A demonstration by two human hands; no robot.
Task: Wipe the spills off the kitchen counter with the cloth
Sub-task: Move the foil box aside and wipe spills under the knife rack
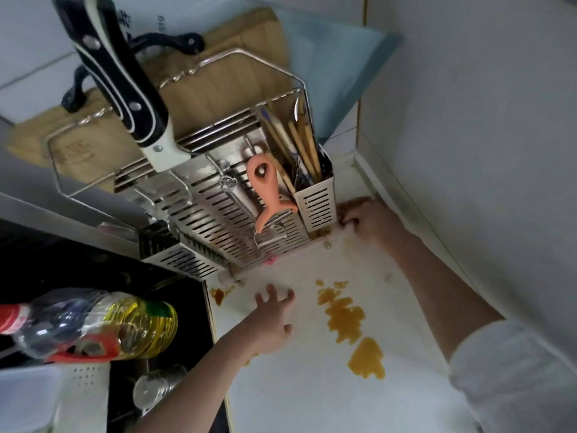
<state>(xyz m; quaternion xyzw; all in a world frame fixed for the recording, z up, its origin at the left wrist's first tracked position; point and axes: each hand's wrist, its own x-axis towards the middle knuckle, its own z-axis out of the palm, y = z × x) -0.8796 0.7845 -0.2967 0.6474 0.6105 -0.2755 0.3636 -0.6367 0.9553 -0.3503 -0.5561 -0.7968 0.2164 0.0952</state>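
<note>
Orange-yellow spills (345, 315) lie in blotches on the white counter (312, 385), with a small brown spill (218, 295) by the stove edge. No cloth is in view. My left hand (274, 317) rests on the counter with fingers spread, between the two spills and just in front of the metal utensil rack (218, 214). My right hand (365, 220) is at the rack's lower right corner, its fingers curled around the base of the chopstick holder (317, 201).
The rack holds a black-handled knife (118, 76), an orange peeler (265, 195) and chopsticks, with a wooden cutting board (224, 76) behind it. A black stove (181, 292) lies left, with an oil bottle (125, 326) and a glass (159, 382). The tiled wall (468, 120) bounds the right.
</note>
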